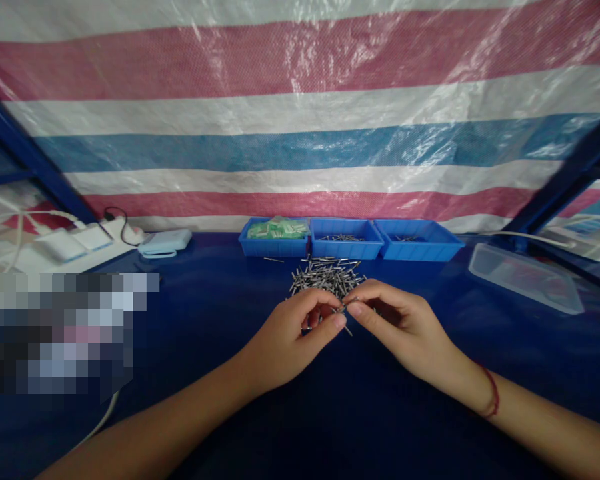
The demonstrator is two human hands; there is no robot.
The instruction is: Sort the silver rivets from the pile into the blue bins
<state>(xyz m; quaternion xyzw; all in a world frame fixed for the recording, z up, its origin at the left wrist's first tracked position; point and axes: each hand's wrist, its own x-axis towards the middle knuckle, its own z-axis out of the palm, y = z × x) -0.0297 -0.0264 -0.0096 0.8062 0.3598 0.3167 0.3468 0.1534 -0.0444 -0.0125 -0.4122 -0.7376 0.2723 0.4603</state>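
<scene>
Both hands meet at the centre, just in front of a pile of thin metal pins (325, 273) on the dark blue table. My left hand (300, 337) is closed in a pinch around a small metal pin (349, 330), with more metal pieces showing inside its curled fingers. Thumb and index finger of my right hand (403, 320) are pinched together, fingertips almost touching the left ones. A small piece of metal shows at its fingertips, too small to make out clearly. A red string bracelet circles the right wrist.
Behind the pile stand three blue bins: one with green-and-white packets (279, 229), a middle one (347, 250) and a right one (423, 251) with metal pieces. A clear plastic lid (525, 277) lies right; a light blue case (165, 243) and power strip (87, 247) are left.
</scene>
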